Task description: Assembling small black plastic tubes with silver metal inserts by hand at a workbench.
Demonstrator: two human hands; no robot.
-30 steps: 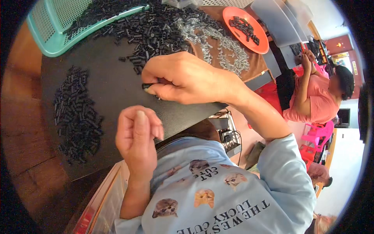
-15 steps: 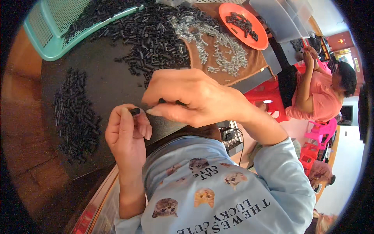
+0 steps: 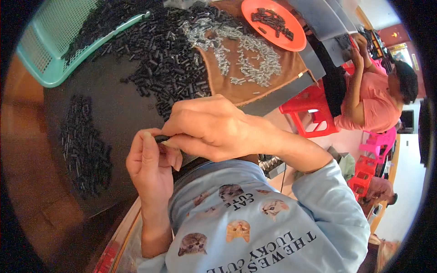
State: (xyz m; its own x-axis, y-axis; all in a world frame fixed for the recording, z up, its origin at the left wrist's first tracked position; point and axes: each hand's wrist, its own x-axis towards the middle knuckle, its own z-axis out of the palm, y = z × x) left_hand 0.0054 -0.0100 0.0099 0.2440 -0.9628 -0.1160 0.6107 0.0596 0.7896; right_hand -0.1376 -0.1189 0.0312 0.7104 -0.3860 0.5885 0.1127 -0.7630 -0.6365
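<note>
Over the dark tabletop, my left hand (image 3: 152, 159) holds a small black tube (image 3: 161, 138) between thumb and fingers. My right hand (image 3: 216, 129) meets it from the right, its thumb and forefinger pinched at the tube's other end. Whether those fingertips also hold a smaller part is hidden. Beyond my hands lies a large heap of loose black tubes (image 3: 177, 68). Small shiny metal springs (image 3: 255, 66) are spread over a brown cloth (image 3: 218, 86) to its right. Left of my hands is a second pile of black pieces (image 3: 84, 145).
A green mesh basket (image 3: 54, 75) lies tipped at the far left beside the heap. An orange plate (image 3: 293, 43) with black pieces stands far right, near clear plastic bins (image 3: 318, 20). Red stools (image 3: 309, 109) and a person in a pink shirt (image 3: 373, 102) are on the right.
My right hand has come left and down, and its fingertips now touch the black tube in my left hand. The whole view has shifted slightly.
</note>
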